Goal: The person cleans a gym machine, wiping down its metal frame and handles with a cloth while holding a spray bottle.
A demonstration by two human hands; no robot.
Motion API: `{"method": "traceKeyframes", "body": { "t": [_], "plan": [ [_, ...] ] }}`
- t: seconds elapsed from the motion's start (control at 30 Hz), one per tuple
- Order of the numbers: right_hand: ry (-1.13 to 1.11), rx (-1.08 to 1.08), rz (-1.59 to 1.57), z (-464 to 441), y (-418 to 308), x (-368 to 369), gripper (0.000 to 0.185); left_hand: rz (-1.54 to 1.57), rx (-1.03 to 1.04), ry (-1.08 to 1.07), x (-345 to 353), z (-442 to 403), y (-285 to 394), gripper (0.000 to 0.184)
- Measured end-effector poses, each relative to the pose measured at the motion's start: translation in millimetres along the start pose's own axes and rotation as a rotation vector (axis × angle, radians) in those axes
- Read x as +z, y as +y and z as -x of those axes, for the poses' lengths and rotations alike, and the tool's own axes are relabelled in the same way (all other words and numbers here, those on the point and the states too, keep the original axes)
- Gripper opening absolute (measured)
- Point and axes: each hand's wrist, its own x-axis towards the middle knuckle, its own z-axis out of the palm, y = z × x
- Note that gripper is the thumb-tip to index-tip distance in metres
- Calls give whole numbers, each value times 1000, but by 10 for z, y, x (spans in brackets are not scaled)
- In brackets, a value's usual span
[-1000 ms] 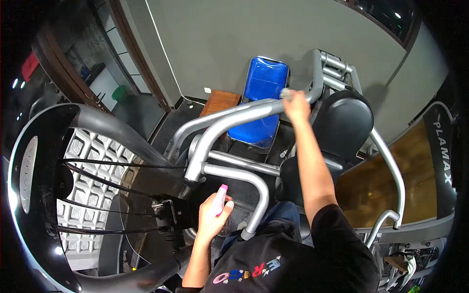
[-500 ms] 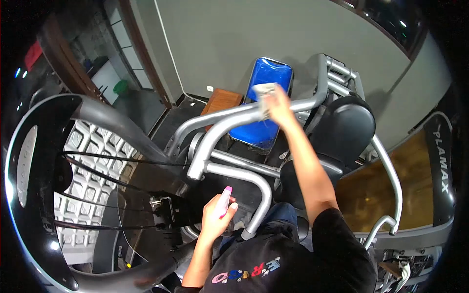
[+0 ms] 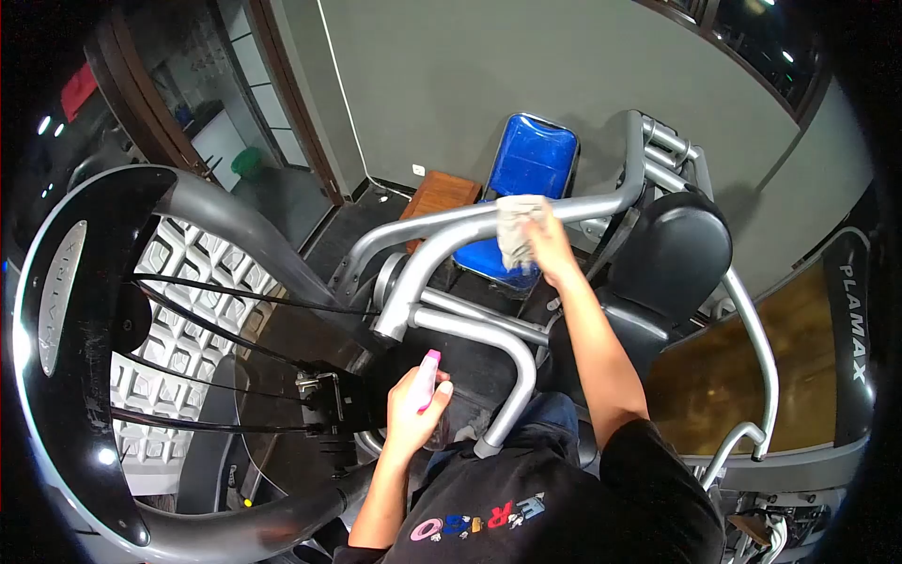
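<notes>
My left hand (image 3: 411, 415) is wrapped round a spray bottle (image 3: 429, 378) with a pink and white top, held low in front of my body. The bottle's lower part is mostly hidden by my fingers. My right arm is stretched forward, and my right hand (image 3: 548, 246) presses a pale cloth (image 3: 517, 230) onto a thick silver tube (image 3: 451, 238) of a gym machine. The cloth drapes over the tube's upper side. Below that tube, a bent silver handle (image 3: 512, 352) curves down close to my left hand.
Behind the tube stand a blue chair (image 3: 534, 155) and a wooden stool (image 3: 442, 195). A black padded backrest (image 3: 672, 246) is at right. Cables (image 3: 216, 301) run from the black machine frame (image 3: 103, 216) at left. A PLAMAX panel (image 3: 752, 367) stands at far right.
My right hand has brought the cloth lower, so it now lies more spread over the silver tube. My left hand keeps hold of the bottle. The whole view has shifted slightly.
</notes>
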Motion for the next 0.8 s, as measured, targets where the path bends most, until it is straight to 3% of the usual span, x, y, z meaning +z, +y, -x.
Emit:
{"method": "traceKeyframes", "body": {
  "t": [0.1, 0.17, 0.33, 0.5, 0.57, 0.6, 0.8],
  "plan": [
    [198, 40, -281, 291, 59, -479, 41, 38, -113, 16, -113, 95, -119, 19],
    [328, -8, -153, 593, 66, -639, 40, 38, -112, 35, -140, 134, -198, 20],
    [485, 256, -158, 1443, 355, -843, 34, 20, -93, -72, -172, 219, -316, 19],
    [556, 336, -188, 1980, 557, -891, 32, 199, -236, -132, -189, 188, -329, 18],
    [606, 327, -206, 2094, 540, -894, 32, 200, -141, -237, -200, 30, -310, 44],
    [591, 324, -268, 2109, 537, -930, 35, 319, -241, -156, -130, 1, -258, 17],
    [480, 265, -347, 2081, 29, -718, 38, 321, -210, -279, -24, -248, -340, 29]
  ]
}}
